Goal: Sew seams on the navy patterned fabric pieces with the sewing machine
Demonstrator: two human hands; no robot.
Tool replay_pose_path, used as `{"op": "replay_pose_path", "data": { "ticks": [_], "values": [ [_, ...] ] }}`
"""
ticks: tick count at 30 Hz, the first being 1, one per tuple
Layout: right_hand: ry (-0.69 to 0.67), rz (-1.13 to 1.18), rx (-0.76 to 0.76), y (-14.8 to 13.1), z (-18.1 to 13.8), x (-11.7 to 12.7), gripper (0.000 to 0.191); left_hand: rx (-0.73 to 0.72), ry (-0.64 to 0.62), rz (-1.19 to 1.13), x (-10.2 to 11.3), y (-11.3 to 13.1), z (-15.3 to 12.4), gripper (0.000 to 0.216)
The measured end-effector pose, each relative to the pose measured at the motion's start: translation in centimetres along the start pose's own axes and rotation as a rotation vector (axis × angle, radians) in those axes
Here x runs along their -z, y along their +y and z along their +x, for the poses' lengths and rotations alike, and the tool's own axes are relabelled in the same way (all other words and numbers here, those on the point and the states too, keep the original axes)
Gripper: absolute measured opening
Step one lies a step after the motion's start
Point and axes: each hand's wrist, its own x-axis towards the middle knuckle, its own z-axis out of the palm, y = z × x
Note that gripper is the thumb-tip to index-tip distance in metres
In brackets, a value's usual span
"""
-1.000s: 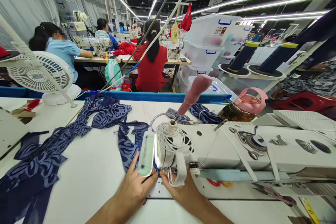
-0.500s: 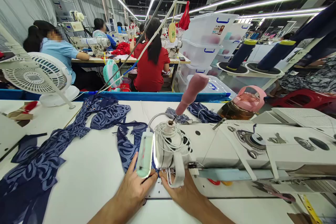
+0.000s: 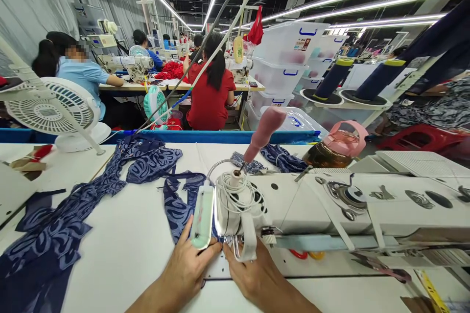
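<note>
Navy patterned fabric (image 3: 176,208) lies on the sewing machine bed and runs under the machine head (image 3: 229,217). My left hand (image 3: 187,264) is on its near edge, thumb and a finger closed on it beside the needle area, another finger stretched along the left of a small lamp (image 3: 201,220). From the right, my right hand (image 3: 253,271) meets it, fingertips together at the fabric's edge; the white looped guard (image 3: 249,239) covers some of its fingers. The needle itself and the cloth between the fingertips are mostly hidden.
A long strip of navy pieces (image 3: 69,215) spreads over the left table. A pink-handled screwdriver (image 3: 264,132) stands in the machine top. Thread scissors (image 3: 382,266) lie right; a pink-lidded jug (image 3: 338,144), thread cones (image 3: 334,78) and a fan (image 3: 55,107) stand behind. Co-workers sit ahead.
My right hand has shifted slightly at the needle area, its fingertips still by the fabric's edge. My left hand stays nearly in place. The whole view has tilted a little.
</note>
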Motion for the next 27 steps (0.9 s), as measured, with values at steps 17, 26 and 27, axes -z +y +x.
{"op": "replay_pose_path", "data": {
  "ticks": [17,26,27],
  "values": [
    [0.133,0.051,-0.141,-0.1,-0.5,-1.7,0.015,-0.042,0.058,-0.052,0.3,0.0,0.4,0.027],
    [0.103,-0.185,-0.035,0.3,-0.3,-1.4,0.020,-0.064,0.115,0.063,0.0,-0.1,0.6,0.032],
    [0.102,-0.216,-0.004,0.3,-0.6,-1.7,0.020,-0.062,0.115,0.052,-0.1,-0.1,0.6,0.032]
  ]
}}
